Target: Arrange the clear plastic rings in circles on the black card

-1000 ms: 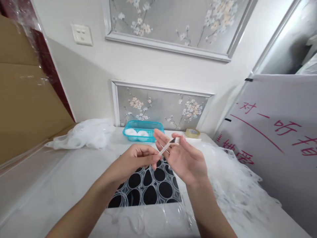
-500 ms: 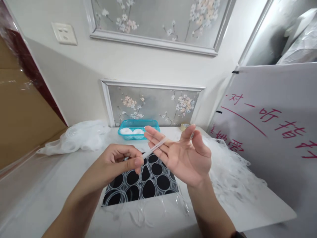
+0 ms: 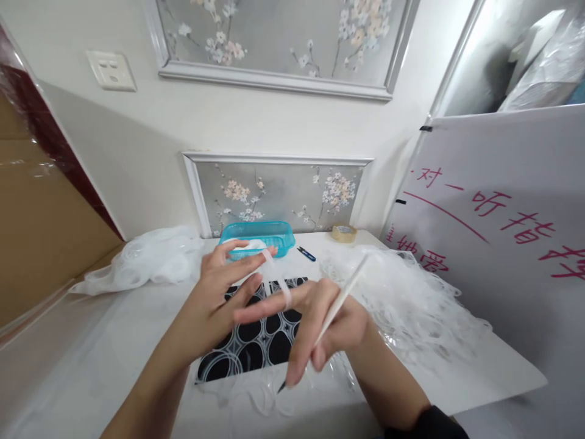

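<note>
A translucent white loop band (image 3: 287,294) stretches between my hands. It rings the extended index finger of my right hand (image 3: 326,323) and passes over a fingertip of my left hand (image 3: 223,292), whose fingers are spread apart. Between my right fingers slants a thin white brush-like stick (image 3: 340,299) with a dark pointed tip, directed down toward the table. Below both hands lies a black sheet (image 3: 249,356) patterned with pale rings, partly covered by them. Several clear loops (image 3: 262,399) lie at its near edge.
A blue plastic basket (image 3: 258,228) holding white material stands by the wall. Blue snips (image 3: 307,253) and a tape roll (image 3: 344,233) lie right of it. White translucent loops are piled at right (image 3: 411,299) and left (image 3: 150,256). A board with red writing (image 3: 493,244) leans at the right.
My right hand has turned from palm-up to pointing left, and the white stick now shows in it. The band, earlier pinched narrow in my left hand, is opened around fingers; my left fingers have spread.
</note>
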`<act>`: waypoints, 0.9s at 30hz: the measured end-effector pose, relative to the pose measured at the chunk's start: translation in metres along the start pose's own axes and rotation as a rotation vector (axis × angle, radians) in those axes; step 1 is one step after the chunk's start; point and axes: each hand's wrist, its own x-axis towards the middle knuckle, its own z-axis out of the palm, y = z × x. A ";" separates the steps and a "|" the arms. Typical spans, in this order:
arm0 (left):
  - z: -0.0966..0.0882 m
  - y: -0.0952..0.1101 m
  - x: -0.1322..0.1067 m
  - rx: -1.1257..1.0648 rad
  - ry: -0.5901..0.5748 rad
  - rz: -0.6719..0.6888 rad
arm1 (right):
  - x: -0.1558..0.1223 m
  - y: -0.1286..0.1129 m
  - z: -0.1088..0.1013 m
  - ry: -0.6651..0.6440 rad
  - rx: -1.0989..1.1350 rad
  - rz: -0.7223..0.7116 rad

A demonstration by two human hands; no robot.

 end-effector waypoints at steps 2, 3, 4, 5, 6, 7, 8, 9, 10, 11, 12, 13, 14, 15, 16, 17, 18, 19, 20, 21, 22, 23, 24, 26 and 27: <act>-0.004 0.002 -0.001 -0.259 -0.060 -0.025 | 0.003 -0.003 -0.001 -0.273 -0.115 0.000; -0.005 0.003 -0.002 -0.392 -0.081 -0.027 | 0.005 -0.005 0.000 -0.361 -0.144 -0.025; -0.006 0.005 -0.003 -0.506 -0.087 -0.025 | 0.005 -0.007 0.000 -0.370 -0.164 -0.042; -0.006 0.007 -0.004 -0.592 -0.082 -0.033 | 0.006 -0.009 0.001 -0.356 -0.187 -0.049; -0.006 0.009 -0.004 -0.659 -0.073 -0.062 | 0.006 -0.010 0.002 -0.337 -0.213 -0.050; -0.005 0.011 -0.005 -0.716 -0.064 -0.106 | 0.006 -0.011 0.004 -0.324 -0.241 -0.049; -0.004 0.013 -0.006 -0.768 -0.059 -0.155 | 0.006 -0.012 0.005 -0.312 -0.270 -0.048; -0.003 0.014 -0.007 -0.811 -0.058 -0.199 | 0.005 -0.012 0.007 -0.298 -0.299 -0.040; -0.002 0.014 -0.008 -0.839 -0.059 -0.229 | 0.005 -0.012 0.008 -0.275 -0.324 -0.030; -0.001 0.014 -0.009 -0.851 -0.053 -0.241 | 0.004 -0.012 0.009 -0.242 -0.342 -0.018; -0.001 0.014 -0.009 -0.841 -0.042 -0.232 | 0.003 -0.012 0.009 -0.194 -0.352 -0.009; 0.000 0.014 -0.010 -0.812 -0.025 -0.210 | 0.001 -0.013 0.009 -0.136 -0.361 -0.003; 0.000 0.013 -0.010 -0.767 0.001 -0.181 | -0.001 -0.014 0.008 -0.072 -0.369 -0.002; 0.000 0.013 -0.010 -0.710 0.033 -0.153 | -0.003 -0.016 0.007 -0.011 -0.379 -0.007; 0.000 0.012 -0.010 -0.645 0.067 -0.131 | -0.006 -0.018 0.006 0.038 -0.389 -0.016; -0.001 0.012 -0.010 -0.582 0.090 -0.115 | -0.009 -0.020 0.005 0.079 -0.396 -0.031; -0.001 0.011 -0.009 -0.529 0.100 -0.098 | -0.012 -0.023 0.006 0.112 -0.395 -0.054; -0.001 0.010 -0.009 -0.491 0.101 -0.078 | -0.014 -0.025 0.006 0.139 -0.389 -0.079; -0.001 0.009 -0.009 -0.468 0.094 -0.058 | -0.017 -0.026 0.008 0.160 -0.380 -0.105; -0.001 0.008 -0.009 -0.459 0.081 -0.040 | -0.018 -0.027 0.010 0.177 -0.369 -0.126; -0.001 0.007 -0.009 -0.460 0.069 -0.026 | -0.019 -0.027 0.012 0.192 -0.358 -0.138; -0.002 0.006 -0.009 -0.462 0.063 -0.018 | -0.020 -0.027 0.014 0.200 -0.346 -0.143; -0.003 0.006 -0.009 -0.461 0.065 -0.013 | -0.020 -0.027 0.016 0.208 -0.330 -0.140; -0.005 0.005 -0.010 -0.454 0.069 0.004 | -0.020 -0.027 0.019 0.224 -0.297 -0.126; -0.006 0.005 -0.010 -0.449 0.068 0.017 | -0.020 -0.027 0.020 0.228 -0.292 -0.118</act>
